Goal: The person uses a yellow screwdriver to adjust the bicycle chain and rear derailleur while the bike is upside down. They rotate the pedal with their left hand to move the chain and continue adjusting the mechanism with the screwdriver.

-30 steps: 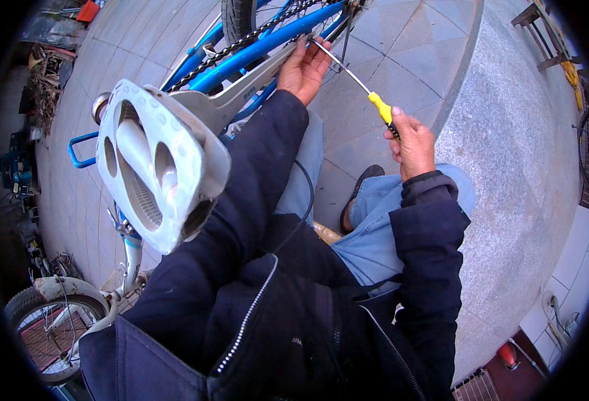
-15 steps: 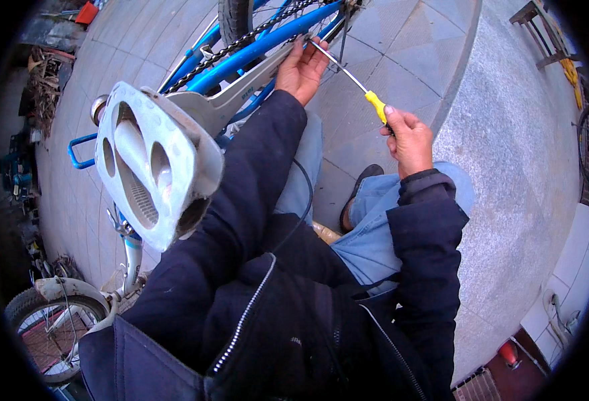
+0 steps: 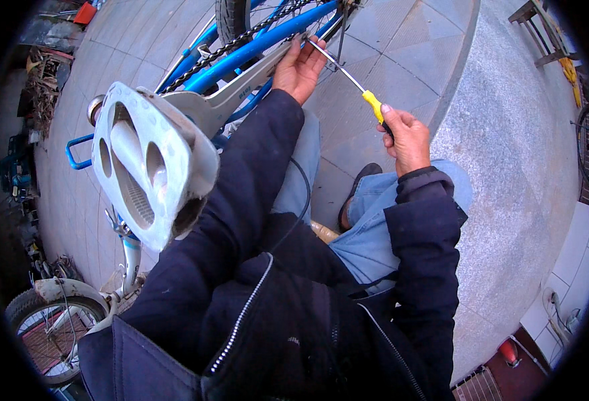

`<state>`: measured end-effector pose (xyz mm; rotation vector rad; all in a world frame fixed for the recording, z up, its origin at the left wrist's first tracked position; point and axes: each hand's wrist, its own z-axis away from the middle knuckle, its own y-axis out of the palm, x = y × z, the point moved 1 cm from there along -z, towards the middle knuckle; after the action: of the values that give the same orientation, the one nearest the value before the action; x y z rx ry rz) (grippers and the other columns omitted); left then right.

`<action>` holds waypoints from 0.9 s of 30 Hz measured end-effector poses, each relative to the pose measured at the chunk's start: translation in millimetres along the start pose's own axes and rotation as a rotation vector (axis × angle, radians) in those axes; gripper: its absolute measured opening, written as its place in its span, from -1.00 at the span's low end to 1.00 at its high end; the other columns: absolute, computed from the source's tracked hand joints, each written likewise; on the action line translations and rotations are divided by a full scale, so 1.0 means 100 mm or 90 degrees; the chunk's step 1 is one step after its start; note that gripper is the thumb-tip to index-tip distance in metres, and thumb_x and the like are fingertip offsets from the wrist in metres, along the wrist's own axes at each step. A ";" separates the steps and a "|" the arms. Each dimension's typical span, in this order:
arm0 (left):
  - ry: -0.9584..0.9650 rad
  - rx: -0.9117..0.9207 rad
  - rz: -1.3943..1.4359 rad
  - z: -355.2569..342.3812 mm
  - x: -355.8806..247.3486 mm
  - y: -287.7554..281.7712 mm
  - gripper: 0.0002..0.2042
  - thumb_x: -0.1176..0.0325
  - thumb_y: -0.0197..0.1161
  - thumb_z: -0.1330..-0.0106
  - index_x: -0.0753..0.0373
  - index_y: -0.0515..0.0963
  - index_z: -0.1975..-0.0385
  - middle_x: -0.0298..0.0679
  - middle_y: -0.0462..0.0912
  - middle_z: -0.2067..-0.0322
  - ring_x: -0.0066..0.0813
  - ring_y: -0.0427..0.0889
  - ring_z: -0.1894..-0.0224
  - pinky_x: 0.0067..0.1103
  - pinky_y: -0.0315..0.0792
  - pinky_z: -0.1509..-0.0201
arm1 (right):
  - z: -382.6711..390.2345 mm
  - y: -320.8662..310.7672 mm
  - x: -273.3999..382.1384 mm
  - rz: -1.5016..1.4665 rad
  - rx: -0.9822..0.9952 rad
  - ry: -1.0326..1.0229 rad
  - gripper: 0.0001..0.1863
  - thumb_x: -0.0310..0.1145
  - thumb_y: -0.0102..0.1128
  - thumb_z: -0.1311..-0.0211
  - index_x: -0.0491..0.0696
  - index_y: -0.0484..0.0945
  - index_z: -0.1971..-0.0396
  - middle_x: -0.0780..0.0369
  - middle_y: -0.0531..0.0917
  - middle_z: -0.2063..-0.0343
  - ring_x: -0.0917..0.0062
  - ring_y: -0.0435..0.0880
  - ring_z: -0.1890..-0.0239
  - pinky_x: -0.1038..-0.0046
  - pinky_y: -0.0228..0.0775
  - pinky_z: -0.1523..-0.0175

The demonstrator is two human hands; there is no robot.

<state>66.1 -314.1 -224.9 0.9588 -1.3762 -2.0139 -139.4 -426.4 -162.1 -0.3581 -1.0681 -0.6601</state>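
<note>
A yellow-handled screwdriver (image 3: 370,100) slants up and left from the right hand (image 3: 409,140), whose fingers are closed round its dark lower grip. Its thin metal shaft runs to the far end of a pale chain guard (image 3: 231,97) — just beside the fingertips of the left hand (image 3: 298,75). That hand has its fingers drawn close together at the guard's end; whether they pinch something there I cannot tell, and the spot where the tip meets it is too small to read.

Alongside the guard run a blue frame tube (image 3: 261,45) and a dark chain (image 3: 204,69), with a black tyre (image 3: 233,20) beyond. Nearer the camera stands a pale grey moulded piece (image 3: 129,148) with rounded openings. Grey paving (image 3: 401,83) lies beneath — a speckled slab (image 3: 508,180) curves along the right, and another bicycle's wheel (image 3: 19,307) shows lower left.
</note>
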 end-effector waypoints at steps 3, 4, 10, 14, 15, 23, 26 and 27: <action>0.008 0.002 -0.009 0.02 0.01 0.02 -0.69 0.32 0.23 -0.18 0.37 0.44 0.15 -0.09 0.57 0.21 -0.12 0.45 -0.03 -0.23 0.27 -0.21 | 0.01 0.00 0.01 -0.034 0.007 0.004 -0.58 -0.10 0.22 -0.12 -0.20 0.48 0.30 0.26 0.52 0.58 0.80 0.33 0.72 0.80 0.03 0.75; 0.008 -0.001 -0.008 0.02 0.01 0.02 -0.69 0.32 0.23 -0.18 0.37 0.44 0.15 -0.09 0.57 0.21 -0.12 0.45 -0.03 -0.23 0.27 -0.21 | 0.03 0.01 0.03 -0.052 0.018 0.033 -0.59 -0.10 0.22 -0.11 -0.20 0.49 0.30 0.26 0.52 0.58 0.80 0.33 0.72 0.79 0.03 0.74; 0.008 -0.001 -0.009 0.01 0.01 0.02 -0.69 0.31 0.22 -0.19 0.37 0.44 0.15 -0.09 0.57 0.20 -0.13 0.45 -0.03 -0.24 0.28 -0.21 | 0.02 0.02 0.04 0.024 0.012 0.026 -0.60 -0.11 0.22 -0.11 -0.19 0.50 0.31 0.27 0.52 0.59 0.80 0.34 0.72 0.80 0.05 0.74; 0.009 0.001 -0.012 0.01 0.02 0.02 -0.69 0.30 0.20 -0.20 0.37 0.44 0.14 -0.09 0.58 0.20 -0.14 0.46 -0.03 -0.24 0.28 -0.21 | 0.02 0.02 0.02 0.043 -0.014 -0.029 -0.61 -0.13 0.23 -0.10 -0.20 0.53 0.33 0.29 0.54 0.60 0.79 0.34 0.71 0.75 0.11 0.66; 0.011 0.000 -0.014 0.01 0.02 0.02 -0.69 0.30 0.20 -0.20 0.37 0.44 0.14 -0.09 0.58 0.20 -0.14 0.47 -0.02 -0.23 0.27 -0.21 | 0.03 0.03 0.03 0.026 -0.013 -0.019 -0.62 -0.13 0.24 -0.09 -0.20 0.55 0.34 0.30 0.54 0.60 0.79 0.34 0.70 0.73 0.13 0.63; 0.013 0.004 -0.021 0.02 0.02 0.01 -0.68 0.29 0.21 -0.19 0.35 0.45 0.14 -0.10 0.59 0.20 -0.16 0.47 -0.02 -0.23 0.27 -0.21 | 0.00 0.03 0.02 0.032 -0.023 -0.066 -0.63 -0.15 0.23 -0.10 -0.19 0.53 0.32 0.28 0.55 0.57 0.77 0.39 0.67 0.75 0.16 0.64; 0.009 0.009 -0.015 0.00 0.02 -0.01 -0.69 0.29 0.22 -0.19 0.35 0.45 0.15 -0.10 0.59 0.20 -0.15 0.47 -0.02 -0.23 0.28 -0.21 | 0.02 0.01 0.04 -0.093 0.017 0.016 -0.64 -0.15 0.22 -0.12 -0.19 0.51 0.32 0.28 0.54 0.57 0.77 0.42 0.66 0.79 0.15 0.67; 0.007 0.011 -0.014 -0.01 0.02 -0.01 -0.69 0.30 0.22 -0.19 0.35 0.45 0.15 -0.10 0.59 0.20 -0.15 0.47 -0.02 -0.23 0.28 -0.21 | 0.02 -0.01 0.03 -0.153 0.037 0.057 -0.64 -0.15 0.21 -0.12 -0.19 0.50 0.32 0.27 0.54 0.56 0.76 0.43 0.65 0.80 0.15 0.68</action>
<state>65.7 -315.4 -226.9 0.9963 -1.3849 -2.0127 -139.8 -427.1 -158.6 -0.1486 -1.0507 -0.8484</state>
